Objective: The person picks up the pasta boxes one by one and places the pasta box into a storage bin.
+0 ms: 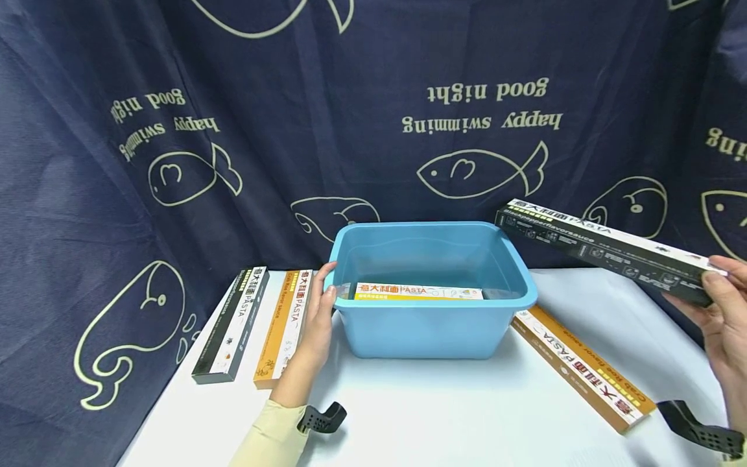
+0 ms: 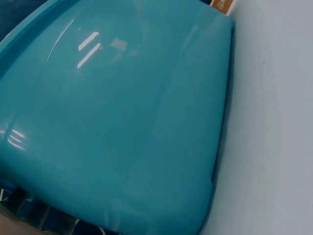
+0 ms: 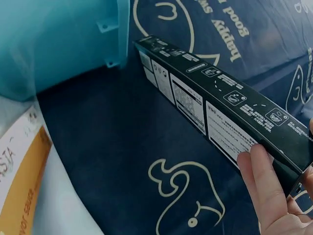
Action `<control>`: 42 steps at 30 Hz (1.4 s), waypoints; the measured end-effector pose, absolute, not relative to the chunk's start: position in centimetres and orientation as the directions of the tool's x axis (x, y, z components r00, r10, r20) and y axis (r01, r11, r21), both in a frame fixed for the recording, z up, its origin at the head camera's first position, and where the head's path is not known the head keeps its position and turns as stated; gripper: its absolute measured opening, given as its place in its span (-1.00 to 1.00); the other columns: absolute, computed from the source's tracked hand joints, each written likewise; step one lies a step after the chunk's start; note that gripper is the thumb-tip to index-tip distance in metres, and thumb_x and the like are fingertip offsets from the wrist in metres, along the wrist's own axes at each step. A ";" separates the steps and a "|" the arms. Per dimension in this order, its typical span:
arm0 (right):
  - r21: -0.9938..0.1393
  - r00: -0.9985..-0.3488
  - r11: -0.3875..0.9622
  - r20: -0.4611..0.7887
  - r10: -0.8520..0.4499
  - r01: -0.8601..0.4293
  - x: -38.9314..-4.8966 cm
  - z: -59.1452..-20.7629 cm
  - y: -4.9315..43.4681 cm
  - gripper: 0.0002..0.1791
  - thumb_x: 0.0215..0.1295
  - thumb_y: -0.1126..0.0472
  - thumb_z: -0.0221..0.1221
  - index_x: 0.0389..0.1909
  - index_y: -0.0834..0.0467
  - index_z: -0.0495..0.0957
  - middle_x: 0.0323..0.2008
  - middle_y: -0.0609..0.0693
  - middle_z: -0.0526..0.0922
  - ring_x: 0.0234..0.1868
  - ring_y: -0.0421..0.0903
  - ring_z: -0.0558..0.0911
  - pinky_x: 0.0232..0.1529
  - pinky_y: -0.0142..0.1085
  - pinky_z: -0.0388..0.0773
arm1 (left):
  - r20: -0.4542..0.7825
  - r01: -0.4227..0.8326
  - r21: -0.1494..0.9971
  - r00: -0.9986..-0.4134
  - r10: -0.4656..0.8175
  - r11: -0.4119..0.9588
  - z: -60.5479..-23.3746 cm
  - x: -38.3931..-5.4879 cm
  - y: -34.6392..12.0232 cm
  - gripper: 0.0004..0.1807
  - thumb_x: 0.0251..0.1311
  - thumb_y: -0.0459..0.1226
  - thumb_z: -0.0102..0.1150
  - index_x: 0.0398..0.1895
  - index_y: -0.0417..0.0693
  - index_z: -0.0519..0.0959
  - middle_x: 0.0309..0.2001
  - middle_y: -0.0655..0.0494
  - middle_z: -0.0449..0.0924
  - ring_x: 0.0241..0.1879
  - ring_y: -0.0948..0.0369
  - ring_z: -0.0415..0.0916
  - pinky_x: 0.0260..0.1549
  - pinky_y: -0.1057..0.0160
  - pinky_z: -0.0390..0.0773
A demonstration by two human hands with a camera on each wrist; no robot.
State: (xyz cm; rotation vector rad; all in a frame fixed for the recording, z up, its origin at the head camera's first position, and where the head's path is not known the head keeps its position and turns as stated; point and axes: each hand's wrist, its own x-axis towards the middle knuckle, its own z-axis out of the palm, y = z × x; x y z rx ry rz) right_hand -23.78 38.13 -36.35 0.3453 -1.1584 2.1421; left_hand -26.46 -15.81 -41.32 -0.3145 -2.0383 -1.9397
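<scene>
Black-pepper pasta box [image 1: 607, 254]: my right hand [image 1: 726, 314] grips one end. Blue tub [image 1: 417, 332]: left hand [image 1: 318, 318] holds rim [image 1: 408, 303], presumably steadying.

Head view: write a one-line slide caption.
The left hand grips the blue bin while the right hand holds a black pasta box.

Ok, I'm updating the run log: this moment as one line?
left hand: touches blue bin | right hand: holds black pasta box raised | in bin: white-yellow box | left of bin: black carton, orange carton
</scene>
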 end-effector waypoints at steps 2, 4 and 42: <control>-0.619 -0.744 -0.414 0.530 0.407 -0.667 -23.9 -36.2 38.0 -0.63 0.40 0.60 -0.10 0.17 0.46 0.46 0.02 0.12 0.50 -0.10 -0.10 0.75 -0.37 -0.29 0.70 | 0.367 0.364 0.930 -0.929 -0.049 0.059 -41.3 -26.5 -15.8 -0.46 0.42 -0.01 -0.26 0.47 0.37 0.19 0.54 0.22 -0.03 0.51 0.09 -0.02 0.45 -0.24 -0.01; -0.598 -0.752 -0.456 0.538 0.381 -0.659 -23.9 -36.1 37.9 -0.63 0.41 0.60 -0.12 0.16 0.46 0.46 0.04 0.13 0.52 -0.09 -0.07 0.76 -0.35 -0.25 0.71 | 0.364 0.361 0.931 -0.930 -0.049 0.059 -41.2 -26.4 -15.8 -0.45 0.42 0.00 -0.26 0.47 0.37 0.19 0.55 0.22 -0.03 0.51 0.09 -0.03 0.45 -0.26 -0.02; -0.729 -0.857 -0.470 0.498 0.134 -0.498 -24.0 -32.7 33.6 -0.59 0.40 0.60 -0.09 0.19 0.42 0.50 0.08 0.09 0.63 -0.08 -0.07 0.77 -0.27 -0.18 0.72 | 0.373 0.371 0.927 -0.926 -0.052 0.051 -41.6 -26.8 -15.8 -0.45 0.41 0.03 -0.25 0.47 0.41 0.19 0.54 0.25 -0.03 0.49 0.09 -0.01 0.43 -0.26 -0.02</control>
